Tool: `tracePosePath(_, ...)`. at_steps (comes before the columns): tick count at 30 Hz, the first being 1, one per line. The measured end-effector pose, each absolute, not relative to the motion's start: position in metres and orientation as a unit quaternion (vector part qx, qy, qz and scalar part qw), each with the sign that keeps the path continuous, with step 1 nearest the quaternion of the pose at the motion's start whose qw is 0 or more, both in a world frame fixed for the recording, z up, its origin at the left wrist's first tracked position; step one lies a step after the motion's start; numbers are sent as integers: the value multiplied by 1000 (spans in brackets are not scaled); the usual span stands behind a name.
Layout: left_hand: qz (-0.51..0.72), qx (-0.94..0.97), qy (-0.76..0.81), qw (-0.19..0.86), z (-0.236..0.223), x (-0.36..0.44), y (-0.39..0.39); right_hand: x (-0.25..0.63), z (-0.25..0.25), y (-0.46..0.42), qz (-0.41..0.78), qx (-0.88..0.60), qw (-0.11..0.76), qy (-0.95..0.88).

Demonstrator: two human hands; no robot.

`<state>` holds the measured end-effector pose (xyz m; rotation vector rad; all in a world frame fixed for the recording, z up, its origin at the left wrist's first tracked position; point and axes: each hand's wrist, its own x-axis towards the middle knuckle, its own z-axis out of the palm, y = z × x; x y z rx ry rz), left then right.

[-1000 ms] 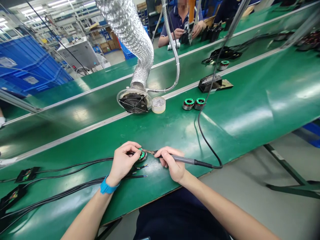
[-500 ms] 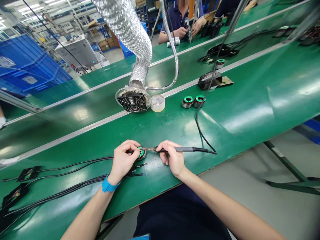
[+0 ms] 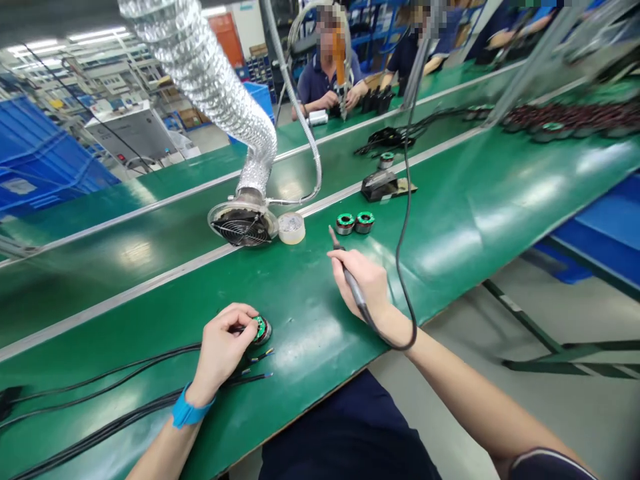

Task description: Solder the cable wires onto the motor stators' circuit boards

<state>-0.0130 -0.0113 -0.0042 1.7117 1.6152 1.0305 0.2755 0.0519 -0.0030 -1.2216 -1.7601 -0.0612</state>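
My left hand (image 3: pixel 225 343), with a blue wristband, is closed in a pinch at a small motor stator (image 3: pixel 267 328) with a green circuit board on top. A black cable (image 3: pixel 175 351) runs from the left into those fingers; its end is hidden by them. Below the hand lie several other cable ends (image 3: pixel 260 377) with bared coloured wires. My right hand (image 3: pixel 367 283) is wrapped round a soldering iron (image 3: pixel 354 288), its tip pointing up and away, apart from the stator. Just beyond the tip, two more stators (image 3: pixel 345 223) stand side by side on the green bench.
A fume extractor fan (image 3: pixel 243 227) hangs from a silver duct beside a round white tub (image 3: pixel 291 228). A black soldering iron holder (image 3: pixel 383 185) stands farther back. The iron's cord (image 3: pixel 400 267) loops past my right forearm. Co-workers sit across the bench; many stators (image 3: pixel 575 123) lie far right.
My right hand has lifted the soldering iron off the stator and swung it up and right, toward the two stators. My left hand stays at its stator. The camera view has shifted.
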Motion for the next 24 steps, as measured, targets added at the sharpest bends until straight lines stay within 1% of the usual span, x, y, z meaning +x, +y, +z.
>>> tracePosePath(2,383,645,600,279,-6,-14,-11,291,-6,75,-96,-541,403,-731)
tracePosePath(4,381,650,596,276,-7,-15,-11,301,-9,99,-118,-551,352,-748)
tracePosePath(8,363,669,588,275,-14,-20,-8,310,-16,141,-102,-559,268,-778)
tracePosePath(10,358,672,589,270,-17,-21,-5,312,-19,154,-90,-564,244,-784)
tracePosePath(14,341,674,623,204,-14,-19,-1,318,-25,156,-78,-530,255,-805)
tracePosePath(16,288,716,605,193,-7,-19,1,322,-29,152,-94,-515,278,-805)
tracePosePath(19,186,777,565,206,6,-23,10,325,-36,142,-110,-476,310,-816)
tracePosePath(21,132,772,597,174,14,-30,23,323,-42,129,-102,-434,322,-835)
tracePosePath(24,96,709,691,101,28,-51,61,317,-50,105,-76,-378,363,-848)
